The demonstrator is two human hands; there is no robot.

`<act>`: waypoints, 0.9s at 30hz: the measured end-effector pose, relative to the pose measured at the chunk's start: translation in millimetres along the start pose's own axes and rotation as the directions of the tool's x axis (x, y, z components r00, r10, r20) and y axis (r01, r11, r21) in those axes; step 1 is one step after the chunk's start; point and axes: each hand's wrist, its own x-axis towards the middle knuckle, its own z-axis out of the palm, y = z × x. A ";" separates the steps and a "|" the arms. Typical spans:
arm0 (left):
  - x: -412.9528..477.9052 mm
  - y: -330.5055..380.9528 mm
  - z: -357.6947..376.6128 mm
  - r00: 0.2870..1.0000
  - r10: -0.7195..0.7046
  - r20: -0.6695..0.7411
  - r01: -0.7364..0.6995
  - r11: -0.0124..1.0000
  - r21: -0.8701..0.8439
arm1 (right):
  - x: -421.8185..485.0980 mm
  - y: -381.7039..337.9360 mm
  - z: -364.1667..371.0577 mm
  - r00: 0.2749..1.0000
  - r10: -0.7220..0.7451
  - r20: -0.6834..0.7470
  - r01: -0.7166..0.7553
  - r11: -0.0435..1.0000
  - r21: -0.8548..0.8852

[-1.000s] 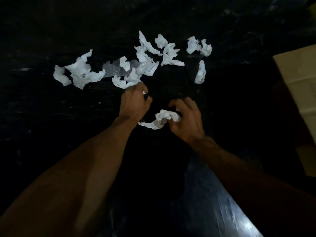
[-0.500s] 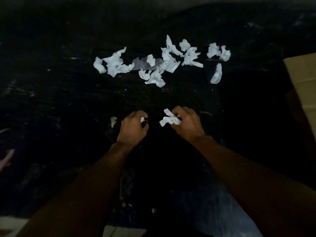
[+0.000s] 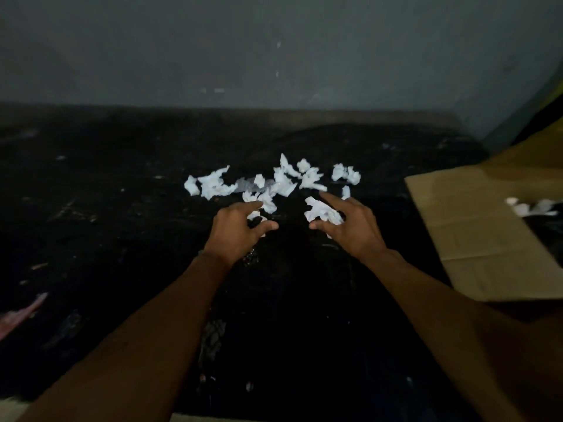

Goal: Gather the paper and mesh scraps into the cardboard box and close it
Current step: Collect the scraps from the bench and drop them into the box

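Two hands show mid-frame: the left hand (image 3: 237, 229) holding one small paper bit (image 3: 254, 214), and the right hand (image 3: 350, 226) holding one crumpled paper wad (image 3: 323, 212). Above them, centre frame, lie about twelve loose paper scraps (image 3: 213, 185), overlapping too much for an exact count, and one translucent mesh scrap (image 3: 247, 185). One cardboard box (image 3: 475, 226), at the right edge, contains two or three white scraps (image 3: 536, 207).

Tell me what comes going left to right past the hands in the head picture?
left hand holding small scrap → right hand holding crumpled paper → cardboard box → paper scraps inside it
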 end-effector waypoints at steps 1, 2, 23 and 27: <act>-1.3 10.9 -5.6 0.999 0.037 -0.010 -0.037 0.999 -0.013 | -4.8 -4.0 -11.6 0.999 -0.007 -0.037 0.007 1.000 -0.019; -2.6 23.8 -10.5 0.996 0.082 -0.022 -0.082 0.996 -0.024 | -11.9 -9.6 -26.8 0.997 -0.012 -0.079 0.009 0.999 -0.042; -22.1 289.2 93.6 0.885 0.465 -0.037 -0.461 0.860 -0.220 | -134.4 85.6 -272.5 0.877 0.097 -0.471 -0.204 0.962 -0.183; -10.0 358.6 150.9 0.888 0.450 -0.094 -0.456 0.840 -0.293 | -143.3 145.8 -332.1 0.866 0.091 -0.492 -0.225 0.950 -0.219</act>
